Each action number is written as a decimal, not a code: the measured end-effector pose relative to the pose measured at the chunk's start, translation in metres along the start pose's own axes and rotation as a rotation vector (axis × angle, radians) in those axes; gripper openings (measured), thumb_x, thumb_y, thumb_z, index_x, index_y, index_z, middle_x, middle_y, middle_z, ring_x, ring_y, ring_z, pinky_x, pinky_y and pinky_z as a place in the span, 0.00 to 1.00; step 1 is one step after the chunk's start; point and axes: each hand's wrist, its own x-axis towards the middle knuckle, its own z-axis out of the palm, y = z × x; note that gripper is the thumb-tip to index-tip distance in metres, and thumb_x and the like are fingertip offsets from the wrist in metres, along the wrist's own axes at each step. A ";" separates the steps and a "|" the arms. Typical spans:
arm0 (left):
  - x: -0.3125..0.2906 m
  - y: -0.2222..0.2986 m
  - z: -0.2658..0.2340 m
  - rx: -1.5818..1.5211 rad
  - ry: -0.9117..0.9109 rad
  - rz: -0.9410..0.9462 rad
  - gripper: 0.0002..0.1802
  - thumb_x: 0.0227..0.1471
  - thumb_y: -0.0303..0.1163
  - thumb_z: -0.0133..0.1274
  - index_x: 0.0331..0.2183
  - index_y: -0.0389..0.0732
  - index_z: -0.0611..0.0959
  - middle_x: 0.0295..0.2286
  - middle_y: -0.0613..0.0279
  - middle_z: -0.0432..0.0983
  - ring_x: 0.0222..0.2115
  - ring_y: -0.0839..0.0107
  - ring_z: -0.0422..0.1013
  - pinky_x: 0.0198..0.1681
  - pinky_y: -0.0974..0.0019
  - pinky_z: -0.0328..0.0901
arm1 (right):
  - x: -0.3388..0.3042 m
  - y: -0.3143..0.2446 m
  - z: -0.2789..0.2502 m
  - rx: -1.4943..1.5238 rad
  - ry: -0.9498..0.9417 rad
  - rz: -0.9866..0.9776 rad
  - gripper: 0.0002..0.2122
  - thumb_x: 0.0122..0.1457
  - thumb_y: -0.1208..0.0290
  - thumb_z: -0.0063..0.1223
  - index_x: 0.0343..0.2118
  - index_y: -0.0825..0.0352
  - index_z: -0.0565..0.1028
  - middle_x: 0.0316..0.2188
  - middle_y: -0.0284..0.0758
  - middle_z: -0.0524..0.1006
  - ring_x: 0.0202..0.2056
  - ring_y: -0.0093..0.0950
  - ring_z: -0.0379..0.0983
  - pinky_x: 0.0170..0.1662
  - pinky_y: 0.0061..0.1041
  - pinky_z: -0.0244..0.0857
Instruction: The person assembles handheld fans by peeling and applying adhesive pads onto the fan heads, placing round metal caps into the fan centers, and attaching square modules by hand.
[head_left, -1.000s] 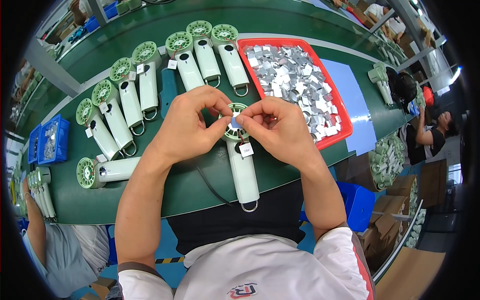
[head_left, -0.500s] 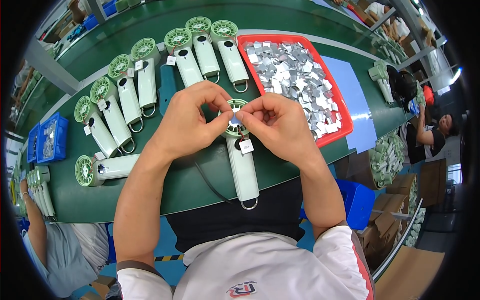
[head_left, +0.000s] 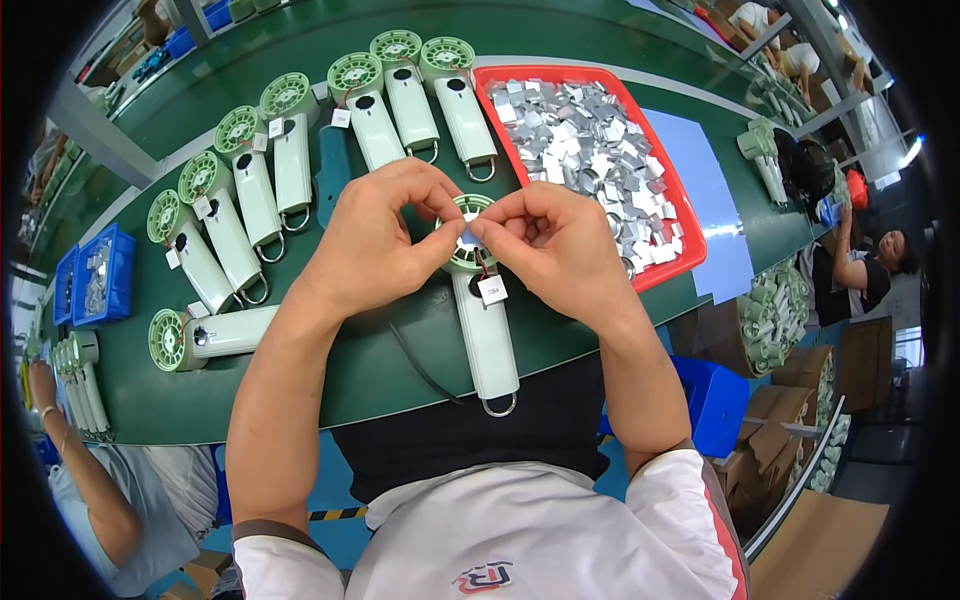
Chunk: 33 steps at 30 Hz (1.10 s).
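Green bench [head_left: 380,350] w/ fan rows, red tray [head_left: 690,245]; both hands [head_left: 375,250] [head_left: 560,250] pinched on handheld fan [head_left: 485,330]

light: bright, even, overhead | shadows: soft | focus: sharp centre | edges: fisheye bending, black rim
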 end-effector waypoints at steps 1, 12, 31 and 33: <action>0.000 0.000 0.000 0.002 -0.004 -0.004 0.05 0.50 0.25 0.66 0.31 0.35 0.87 0.39 0.59 0.84 0.31 0.73 0.79 0.26 0.70 0.68 | 0.000 0.000 0.000 -0.010 0.003 -0.006 0.05 0.64 0.78 0.68 0.38 0.73 0.84 0.26 0.25 0.78 0.28 0.11 0.70 0.32 0.15 0.67; -0.001 -0.002 -0.002 -0.036 0.000 -0.001 0.06 0.50 0.24 0.64 0.33 0.35 0.88 0.40 0.62 0.85 0.33 0.76 0.79 0.25 0.73 0.66 | 0.000 -0.003 0.001 -0.044 0.026 -0.048 0.05 0.63 0.77 0.69 0.37 0.73 0.84 0.26 0.26 0.78 0.28 0.12 0.71 0.32 0.16 0.69; -0.001 -0.001 -0.001 -0.033 0.004 -0.009 0.08 0.50 0.23 0.64 0.35 0.36 0.87 0.38 0.63 0.85 0.33 0.75 0.78 0.26 0.72 0.68 | -0.001 -0.005 0.002 -0.118 0.056 -0.101 0.05 0.61 0.77 0.71 0.36 0.73 0.85 0.26 0.27 0.78 0.27 0.13 0.72 0.31 0.18 0.69; -0.001 -0.004 0.001 -0.018 0.017 0.007 0.08 0.50 0.23 0.65 0.35 0.36 0.87 0.37 0.64 0.85 0.33 0.75 0.78 0.26 0.72 0.68 | -0.001 -0.004 0.003 -0.127 0.063 -0.121 0.05 0.61 0.76 0.71 0.36 0.73 0.85 0.26 0.27 0.78 0.27 0.13 0.72 0.31 0.18 0.69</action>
